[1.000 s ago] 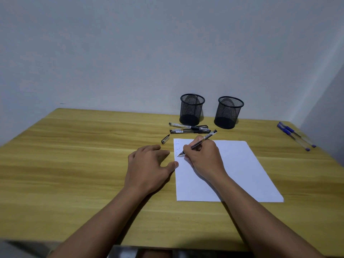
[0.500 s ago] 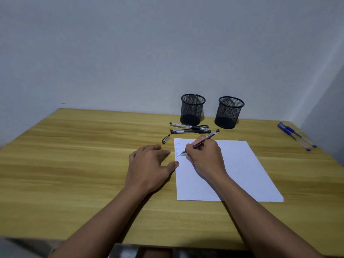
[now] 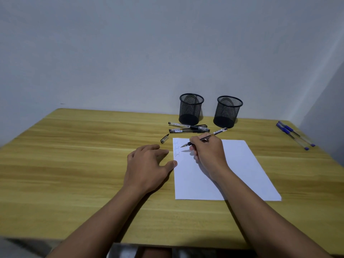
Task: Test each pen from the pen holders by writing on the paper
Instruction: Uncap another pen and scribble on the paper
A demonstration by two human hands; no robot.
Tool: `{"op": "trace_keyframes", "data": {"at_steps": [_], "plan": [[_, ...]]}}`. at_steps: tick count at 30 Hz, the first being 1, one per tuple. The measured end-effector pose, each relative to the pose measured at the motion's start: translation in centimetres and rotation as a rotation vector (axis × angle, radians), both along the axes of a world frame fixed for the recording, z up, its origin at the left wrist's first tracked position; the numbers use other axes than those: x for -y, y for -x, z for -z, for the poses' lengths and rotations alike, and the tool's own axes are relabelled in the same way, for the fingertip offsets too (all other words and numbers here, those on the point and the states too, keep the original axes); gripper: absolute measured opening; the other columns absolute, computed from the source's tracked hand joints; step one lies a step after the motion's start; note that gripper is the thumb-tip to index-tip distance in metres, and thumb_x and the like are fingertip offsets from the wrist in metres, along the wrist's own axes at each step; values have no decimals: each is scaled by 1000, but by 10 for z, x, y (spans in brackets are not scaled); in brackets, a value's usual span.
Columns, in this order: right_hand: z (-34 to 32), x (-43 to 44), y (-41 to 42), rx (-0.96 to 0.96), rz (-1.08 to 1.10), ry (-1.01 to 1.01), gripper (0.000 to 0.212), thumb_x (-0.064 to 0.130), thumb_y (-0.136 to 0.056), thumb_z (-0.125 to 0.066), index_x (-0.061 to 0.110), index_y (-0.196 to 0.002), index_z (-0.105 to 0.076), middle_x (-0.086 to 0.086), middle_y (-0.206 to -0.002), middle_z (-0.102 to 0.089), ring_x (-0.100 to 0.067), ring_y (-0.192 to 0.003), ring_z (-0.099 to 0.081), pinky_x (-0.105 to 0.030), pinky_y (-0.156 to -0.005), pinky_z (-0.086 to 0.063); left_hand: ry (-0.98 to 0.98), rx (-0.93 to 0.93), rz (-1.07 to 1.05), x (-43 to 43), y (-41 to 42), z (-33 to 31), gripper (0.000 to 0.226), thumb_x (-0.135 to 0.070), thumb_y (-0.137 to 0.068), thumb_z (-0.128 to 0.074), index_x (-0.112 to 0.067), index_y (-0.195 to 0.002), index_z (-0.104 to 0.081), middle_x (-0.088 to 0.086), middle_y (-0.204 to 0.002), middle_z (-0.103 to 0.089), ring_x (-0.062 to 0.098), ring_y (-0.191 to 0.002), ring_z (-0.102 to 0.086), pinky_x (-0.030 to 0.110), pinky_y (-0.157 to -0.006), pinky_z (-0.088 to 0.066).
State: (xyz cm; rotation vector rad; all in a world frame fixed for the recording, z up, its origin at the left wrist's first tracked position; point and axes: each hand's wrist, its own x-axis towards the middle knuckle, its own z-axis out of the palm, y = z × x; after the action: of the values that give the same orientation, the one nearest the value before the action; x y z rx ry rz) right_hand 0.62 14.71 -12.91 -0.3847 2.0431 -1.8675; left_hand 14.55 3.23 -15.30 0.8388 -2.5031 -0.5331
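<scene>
A white sheet of paper [image 3: 232, 170] lies on the wooden table, with three short scribbles near its top left corner. My right hand [image 3: 208, 155] grips a black pen [image 3: 217, 132], its tip raised just above the paper beside the scribbles. My left hand [image 3: 147, 166] rests flat on the table, fingers apart, thumb touching the paper's left edge. Two black mesh pen holders [image 3: 190, 108] [image 3: 228, 111] stand at the back and look empty. Several black pens [image 3: 188, 127] lie in front of the left holder. A loose black cap [image 3: 164, 138] lies left of the paper.
Two blue pens [image 3: 294, 135] lie near the table's far right edge. A plain wall rises right behind the holders. The table's [image 3: 65, 164] front edge runs just under my forearms.
My right hand has lifted the pen tip off the paper and shifted up and to the right, uncovering a third scribble. My left hand has stayed in place.
</scene>
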Motion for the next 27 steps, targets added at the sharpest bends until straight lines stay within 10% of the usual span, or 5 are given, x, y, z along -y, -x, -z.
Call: {"op": "trace_keyframes", "data": {"at_steps": [11, 19, 27], "plan": [[-20, -10, 10, -11, -77, 226, 10, 9, -97, -64, 2, -92, -69, -11, -74, -66, -15, -59, -52, -24, -45, -45, -331, -240, -134, 15, 27, -22, 39, -56, -83, -61, -30, -110, -72, -9, -110, -72, 18, -106, -64, 42, -96, -50], [-21, -35, 23, -4, -61, 194, 11, 15, -95, -68, 12, -86, -72, -10, -82, -69, -17, -65, -60, -34, -55, -50, -39, -47, -201, 28, 51, -18, 19, -39, -90, -63, -29, -102, -75, -1, -96, -73, 29, -101, -61, 41, -86, -47], [-29, -51, 27, 83, -85, 344, 5, 11, -90, -72, 14, -87, -74, -3, -84, -73, -13, -81, -69, -28, -64, -56, -390, -359, 234, -1, 54, -55, 10, -18, -87, -74, -24, -94, -79, -13, -88, -76, 3, -85, -70, 19, -76, -54]]}}
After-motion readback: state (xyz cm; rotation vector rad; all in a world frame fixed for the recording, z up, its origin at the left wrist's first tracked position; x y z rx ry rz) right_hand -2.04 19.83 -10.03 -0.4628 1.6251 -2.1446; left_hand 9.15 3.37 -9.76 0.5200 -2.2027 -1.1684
